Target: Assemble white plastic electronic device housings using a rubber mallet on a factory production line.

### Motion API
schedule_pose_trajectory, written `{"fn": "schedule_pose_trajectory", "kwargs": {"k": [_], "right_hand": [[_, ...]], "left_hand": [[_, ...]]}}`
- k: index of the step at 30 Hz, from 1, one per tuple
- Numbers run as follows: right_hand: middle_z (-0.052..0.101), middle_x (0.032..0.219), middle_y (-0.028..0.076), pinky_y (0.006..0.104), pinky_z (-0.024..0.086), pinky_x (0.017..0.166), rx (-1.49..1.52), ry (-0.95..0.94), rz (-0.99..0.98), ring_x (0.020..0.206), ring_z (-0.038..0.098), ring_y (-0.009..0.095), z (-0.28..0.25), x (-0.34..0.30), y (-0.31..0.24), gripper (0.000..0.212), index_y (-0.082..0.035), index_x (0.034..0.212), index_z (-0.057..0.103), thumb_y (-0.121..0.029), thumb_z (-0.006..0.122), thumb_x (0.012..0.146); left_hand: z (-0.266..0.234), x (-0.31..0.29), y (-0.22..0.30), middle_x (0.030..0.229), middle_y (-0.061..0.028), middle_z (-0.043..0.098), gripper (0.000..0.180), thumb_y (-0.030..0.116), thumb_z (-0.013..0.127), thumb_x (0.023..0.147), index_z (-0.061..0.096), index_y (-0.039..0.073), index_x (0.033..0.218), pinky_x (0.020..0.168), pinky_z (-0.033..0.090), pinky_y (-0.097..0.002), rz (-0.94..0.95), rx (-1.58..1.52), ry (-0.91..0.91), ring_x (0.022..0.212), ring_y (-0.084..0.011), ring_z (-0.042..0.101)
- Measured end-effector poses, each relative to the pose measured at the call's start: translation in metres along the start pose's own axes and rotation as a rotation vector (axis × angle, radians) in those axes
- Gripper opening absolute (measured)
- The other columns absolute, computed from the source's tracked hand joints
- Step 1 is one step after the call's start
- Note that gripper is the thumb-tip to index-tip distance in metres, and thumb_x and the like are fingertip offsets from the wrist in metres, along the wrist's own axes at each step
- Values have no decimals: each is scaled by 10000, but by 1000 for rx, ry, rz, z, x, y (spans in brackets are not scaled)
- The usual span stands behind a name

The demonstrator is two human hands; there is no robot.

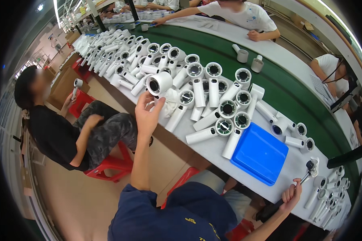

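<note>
While other fans (227,109) lie heaped along the bench (297,164), I have one white fan (159,82) pinched in the left hand (149,107), raised near the bench's edge; the right hand (290,195) is curled round a tool (304,178). Much seems left, though I cannot tell finished pieces from unfinished. Nothing shows in the blue tray (261,154), which may be upturned

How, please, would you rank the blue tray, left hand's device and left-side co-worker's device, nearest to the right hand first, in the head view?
1. Blue tray, ahead left
2. White device, raised in left hand
3. Co-worker's device, farthest left
</note>
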State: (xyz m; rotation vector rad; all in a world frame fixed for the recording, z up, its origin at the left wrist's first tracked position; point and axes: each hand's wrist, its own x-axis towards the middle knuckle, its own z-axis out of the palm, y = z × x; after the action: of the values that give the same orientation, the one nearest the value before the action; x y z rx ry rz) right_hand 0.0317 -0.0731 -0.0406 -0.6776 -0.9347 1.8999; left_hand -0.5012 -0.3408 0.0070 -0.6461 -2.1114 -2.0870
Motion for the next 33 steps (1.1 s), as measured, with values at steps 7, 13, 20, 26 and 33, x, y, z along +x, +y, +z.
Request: {"fn": "schedule_pose_trajectory", "kwargs": {"k": [7,13,20,26,33], "right_hand": [[217,534,-85,212,117,319,18,-21,-8,369,145,10,2,3,-1,190,-50,1090,536,-212,437,1101],[208,535,-84,211,117,323,58,-13,2,366,147,12,9,5,-1,201,-46,1071,530,-215,426,1104],[210,543,-84,216,119,326,73,16,-1,374,151,14,14,1,-5,210,-37,1060,543,-219,446,1098],[213,542,-87,217,115,325,54,-2,19,371,156,14,17,1,-7,198,-32,1059,547,-205,456,1089],[205,540,-89,213,118,323,49,15,22,373,153,10,20,0,-10,191,-41,1042,540,-214,471,1083]], "left_hand": [[23,-13,33,1141,-81,619,420,-4,740,883,549,-47,1255,892,536,-311,-84,-330,-235,1029,-165,648],[59,-22,61,1224,-118,623,471,-39,729,870,519,-45,1291,912,546,-335,-89,-489,-386,1087,-215,662],[127,4,113,1162,-83,672,527,41,771,812,575,22,1301,949,519,-335,298,-247,-682,1082,-164,653],[221,11,146,1111,-120,643,471,70,730,737,641,27,1198,901,524,-365,810,33,-1234,1010,-290,649],[279,0,112,1084,-118,634,440,133,732,744,661,72,1174,852,530,-437,963,533,-1477,1014,-335,647]]}}
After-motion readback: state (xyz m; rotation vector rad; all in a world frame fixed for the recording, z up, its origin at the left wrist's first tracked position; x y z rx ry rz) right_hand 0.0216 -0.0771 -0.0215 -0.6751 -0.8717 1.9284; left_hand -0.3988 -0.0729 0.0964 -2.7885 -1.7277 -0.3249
